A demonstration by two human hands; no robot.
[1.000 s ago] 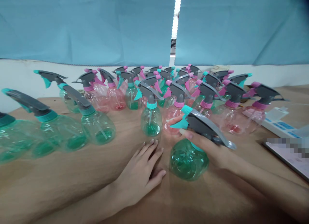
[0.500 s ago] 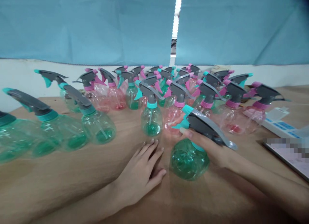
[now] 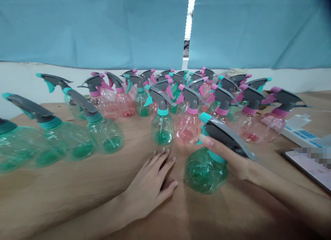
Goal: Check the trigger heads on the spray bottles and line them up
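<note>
My right hand grips a green spray bottle by its grey head, the fingers around the neck and at the turquoise trigger. The bottle leans a little, and I cannot tell whether its base touches the table. Flat on the wood lies my left hand, fingers stretched out, holding nothing. Just beyond its fingertips stands another green spray bottle, upright with a little green showing at its bottom. A pink spray bottle stands beside that one, behind the held bottle.
More green spray bottles line the left side of the wooden table. Several pink ones and green ones crowd the back. At right lie a white power strip and a flat device with a partly blurred screen. Blue cloth hangs behind.
My right hand and the green spray bottle have shifted slightly right. The trigger sits closer to the neck, more covered by the fingers. My left hand has stayed put.
</note>
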